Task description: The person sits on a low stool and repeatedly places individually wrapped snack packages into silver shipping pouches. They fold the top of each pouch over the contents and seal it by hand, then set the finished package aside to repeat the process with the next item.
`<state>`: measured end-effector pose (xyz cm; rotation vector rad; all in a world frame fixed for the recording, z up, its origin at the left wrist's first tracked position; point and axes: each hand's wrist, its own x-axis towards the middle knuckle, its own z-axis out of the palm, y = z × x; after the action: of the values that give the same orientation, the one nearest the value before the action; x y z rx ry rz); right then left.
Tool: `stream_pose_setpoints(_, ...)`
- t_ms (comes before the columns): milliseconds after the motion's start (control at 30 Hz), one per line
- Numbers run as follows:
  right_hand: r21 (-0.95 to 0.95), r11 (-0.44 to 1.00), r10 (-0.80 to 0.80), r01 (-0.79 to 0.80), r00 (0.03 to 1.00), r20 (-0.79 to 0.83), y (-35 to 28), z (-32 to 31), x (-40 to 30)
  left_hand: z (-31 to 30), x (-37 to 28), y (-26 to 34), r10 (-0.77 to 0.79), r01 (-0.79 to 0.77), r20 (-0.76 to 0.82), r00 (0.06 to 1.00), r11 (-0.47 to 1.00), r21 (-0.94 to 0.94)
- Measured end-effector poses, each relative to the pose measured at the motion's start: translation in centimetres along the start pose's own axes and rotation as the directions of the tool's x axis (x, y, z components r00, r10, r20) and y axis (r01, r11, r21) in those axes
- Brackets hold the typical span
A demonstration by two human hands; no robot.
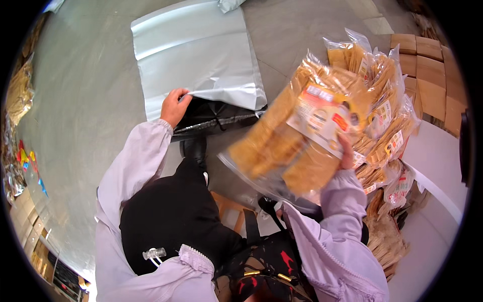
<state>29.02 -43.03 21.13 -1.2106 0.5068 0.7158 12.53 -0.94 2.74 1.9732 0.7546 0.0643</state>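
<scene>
A large grey-white plastic mailing bag (196, 56) with a black lining lies on the floor before me. My left hand (176, 107) pinches the upper layer at the bag's near edge, and the mouth gapes to show the dark inside. To the right of the bag, my right hand (346, 151) holds a clear plastic packet of flat yellow-brown food pieces (264, 139), tilted and slightly blurred, with a printed label facing up. Only part of that hand shows at the packet's right side.
A pile of similar clear packets (381, 113) stands at the right, beside stacked cardboard boxes (430, 75). Near it is a white curved surface (434, 151). More packets (22, 90) and cartons (22, 211) line the left edge. Below, an orange-brown stool (226, 207) shows between my legs.
</scene>
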Motion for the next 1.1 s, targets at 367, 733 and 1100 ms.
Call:
stream_pose_setpoints(367, -0.335, 0.918, 0.330, -0.214, 0.879, 0.345, 1.2, 11.0, -5.5, 0.3, 1.7, 3.7, -0.152, 0.174, 0.086, 0.985, 0.824, -0.540)
stream_pose_setpoints(733, -0.741, 0.617, 0.343, 0.264, 0.757, 0.556, 11.2, 15.6, 1.5, -0.2, 2.0, 4.1, -0.110, 0.126, 0.063, 0.992, 0.856, -0.502)
stream_pose_setpoints(1100, -0.843, 0.527, 0.636, 0.111, 0.607, 0.477, 10.7, 18.9, 6.3, -3.2, 3.2, 5.8, -0.293, 0.157, -0.029, 0.956, 0.591, -0.791)
